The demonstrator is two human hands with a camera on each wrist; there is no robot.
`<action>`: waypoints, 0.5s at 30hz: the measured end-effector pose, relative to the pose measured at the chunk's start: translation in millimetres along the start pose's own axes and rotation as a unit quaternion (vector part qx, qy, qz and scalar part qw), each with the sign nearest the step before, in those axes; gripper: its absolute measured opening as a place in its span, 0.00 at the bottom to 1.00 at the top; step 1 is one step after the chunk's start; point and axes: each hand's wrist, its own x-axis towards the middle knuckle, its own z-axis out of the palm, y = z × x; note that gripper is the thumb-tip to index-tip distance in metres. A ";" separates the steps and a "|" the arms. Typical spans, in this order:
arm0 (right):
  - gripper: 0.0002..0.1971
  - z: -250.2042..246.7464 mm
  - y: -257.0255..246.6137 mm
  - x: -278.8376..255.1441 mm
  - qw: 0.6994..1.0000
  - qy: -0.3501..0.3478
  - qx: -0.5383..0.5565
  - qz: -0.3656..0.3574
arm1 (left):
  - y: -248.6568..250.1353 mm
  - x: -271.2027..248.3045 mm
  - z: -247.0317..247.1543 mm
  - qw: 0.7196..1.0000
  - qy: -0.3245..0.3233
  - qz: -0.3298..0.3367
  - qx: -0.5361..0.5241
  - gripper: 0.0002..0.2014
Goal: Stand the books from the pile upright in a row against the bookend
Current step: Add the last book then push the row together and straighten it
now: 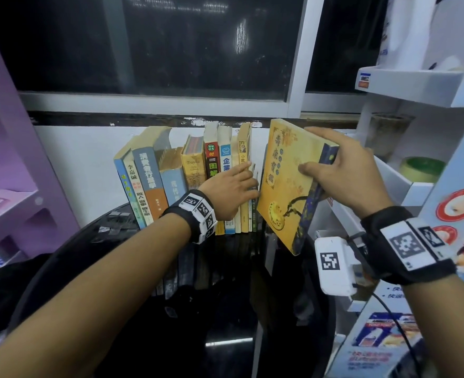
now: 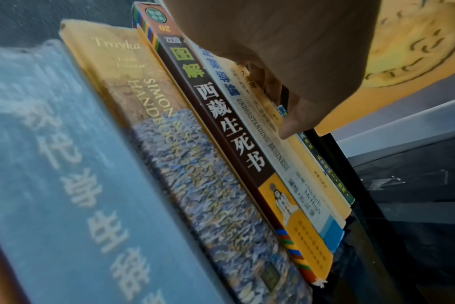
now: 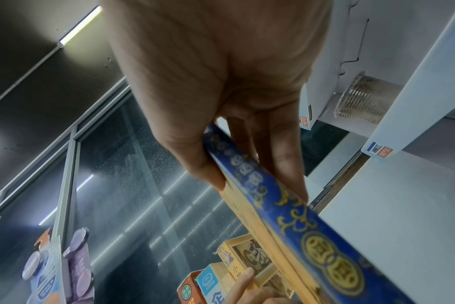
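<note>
A row of upright books stands on the black glossy table against the white wall and leans a little to the left. My left hand lies with straight fingers across the spines at the row's right end; the left wrist view shows its thumb on those spines. My right hand grips a large yellow book with a blue spine by its upper spine edge, thumb on the cover. The book is held tilted just right of the row. No bookend shows plainly.
A white shelf unit with a clear cup and a green tape roll crowds the right side. A purple shelf stands on the left. A dark window is above the books.
</note>
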 end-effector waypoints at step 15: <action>0.27 10.3 -7.6 35.8 0.999 0.017 0.014 0.034 | 0.8 -0.4 2.3 1.000 0.014 -0.018 -0.011 0.23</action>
